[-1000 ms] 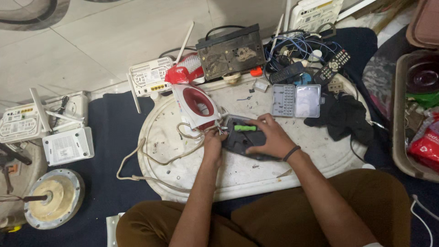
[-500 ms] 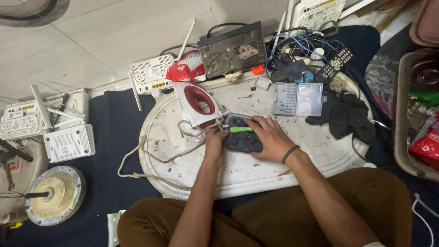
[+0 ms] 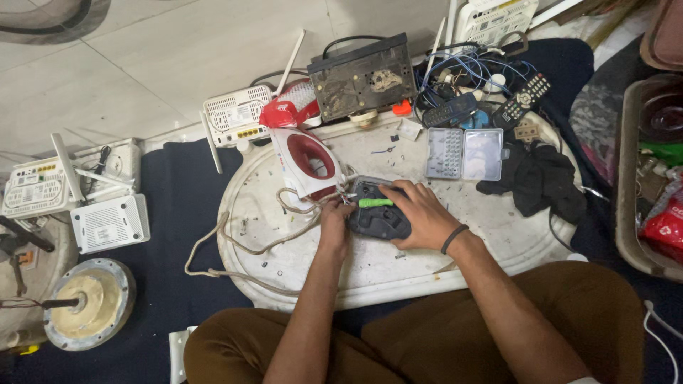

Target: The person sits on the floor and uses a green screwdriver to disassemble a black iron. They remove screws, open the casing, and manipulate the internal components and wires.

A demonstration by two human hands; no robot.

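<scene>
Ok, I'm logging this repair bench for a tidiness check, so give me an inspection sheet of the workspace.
Surface: white oval board, scuffed, on dark cloth.
Job's things: dark iron base, green-handled screwdriver, red-and-white iron shell.
Clutter: clear parts box, black cloth, remotes.
Hands: left hand steadies the base; right hand holds the screwdriver.
Cables: beige cord loops off the board.
Surroundings: white routers, tiled floor.

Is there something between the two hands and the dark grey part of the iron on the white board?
Nothing visible. The left hand touches the dark grey iron part at its left end, where the wires are. The right hand lies on it, holding a green-handled screwdriver across its top.
</scene>
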